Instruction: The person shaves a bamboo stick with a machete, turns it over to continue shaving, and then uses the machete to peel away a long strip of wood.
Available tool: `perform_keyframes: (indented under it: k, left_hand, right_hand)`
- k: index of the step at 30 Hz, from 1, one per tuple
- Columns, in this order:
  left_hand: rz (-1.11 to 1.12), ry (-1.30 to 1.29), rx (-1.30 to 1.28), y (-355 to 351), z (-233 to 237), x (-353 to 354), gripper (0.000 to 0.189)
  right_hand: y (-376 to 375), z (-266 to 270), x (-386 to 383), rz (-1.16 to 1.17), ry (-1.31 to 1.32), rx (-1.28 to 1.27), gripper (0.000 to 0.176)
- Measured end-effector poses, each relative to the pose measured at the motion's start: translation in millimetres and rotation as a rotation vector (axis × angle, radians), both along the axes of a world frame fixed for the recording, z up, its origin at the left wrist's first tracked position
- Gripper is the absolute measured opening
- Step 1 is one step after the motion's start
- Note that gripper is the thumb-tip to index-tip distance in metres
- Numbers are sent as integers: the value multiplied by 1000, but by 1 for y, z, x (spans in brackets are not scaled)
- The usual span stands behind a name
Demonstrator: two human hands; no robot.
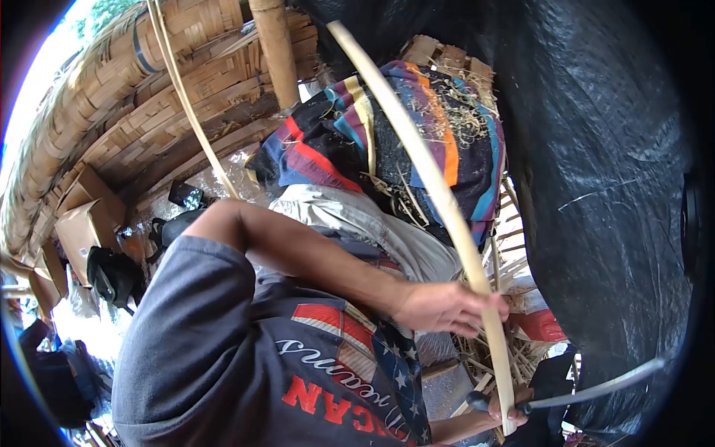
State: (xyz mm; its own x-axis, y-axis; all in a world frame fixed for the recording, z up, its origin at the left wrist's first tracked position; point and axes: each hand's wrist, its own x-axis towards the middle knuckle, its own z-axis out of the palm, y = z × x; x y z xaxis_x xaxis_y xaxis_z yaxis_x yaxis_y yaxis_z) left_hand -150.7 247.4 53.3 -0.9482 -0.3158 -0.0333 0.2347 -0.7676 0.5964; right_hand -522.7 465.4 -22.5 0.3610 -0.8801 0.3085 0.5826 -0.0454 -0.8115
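A long, pale, bowed wooden strip (424,160), bamboo-like, runs from the top centre down to the lower right. My left hand (454,307) reaches across in front of my body, its fingers curled around the strip's lower part. Lower down, my right hand (519,406) is closed on the dark handle of a long knife. The knife's curved blade (603,389) points off to the right. The strip's lower end crosses over my right hand and hides part of it and of the handle.
Striped cloth (302,153) strewn with shavings (465,119) covers my lap. A thin strip (186,100) leans at left by a woven bamboo wall (179,127). Black plastic sheeting (596,186) hangs at right. A cardboard box (86,231) and black bag (112,272) stand at left.
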Motion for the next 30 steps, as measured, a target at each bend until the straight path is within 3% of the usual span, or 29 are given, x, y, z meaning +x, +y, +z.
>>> perform_keyframes:
  k: [1,2,7,11,13,15,17,18,19,21,22,23,25,27,29,30]
  left_hand:
    - [-158,9,-1,6,-4,6,60]
    - [-320,20,1,11,-7,11,68]
    - [-549,16,85,31,-18,20,77]
    - [-522,64,38,32,-22,26,75]
    - [-360,60,25,24,-12,38,73]
    - [-277,12,45,13,-4,58,70]
    - [-64,-1,54,3,1,80,74]
    - [11,-9,66,-4,-2,91,73]
    - [84,-17,77,-14,-8,103,72]
    - [272,-124,85,-38,-6,131,66]
    - [369,-167,43,-49,-3,144,64]
    - [467,-209,1,-59,-3,156,63]
    - [465,-103,67,-78,-11,176,63]
    - [533,-114,33,-85,-6,184,62]
    - [565,-194,-30,-85,3,185,61]
    - [535,-274,-70,-82,9,180,57]
  right_hand:
    - [13,-36,-54,460,69,50,23]
    - [6,-6,-19,333,88,27,23]
    - [41,1,-62,121,162,-18,23]
    - [99,-72,-213,-286,430,-180,23]
    - [18,2,-119,40,202,11,29]
    - [-62,97,7,197,366,104,28]
    - [-104,114,38,373,311,176,23]
    - [-122,130,64,392,432,188,13]
    - [-112,107,67,137,164,471,17]
    - [-151,102,120,119,25,286,29]
    - [-174,97,131,254,130,288,22]
    - [-193,87,148,287,52,304,17]
    - [-229,119,185,651,-13,183,17]
    - [-230,127,184,660,-3,138,15]
    - [-221,131,186,390,-87,56,15]
    - [-226,132,183,438,-46,-20,15]
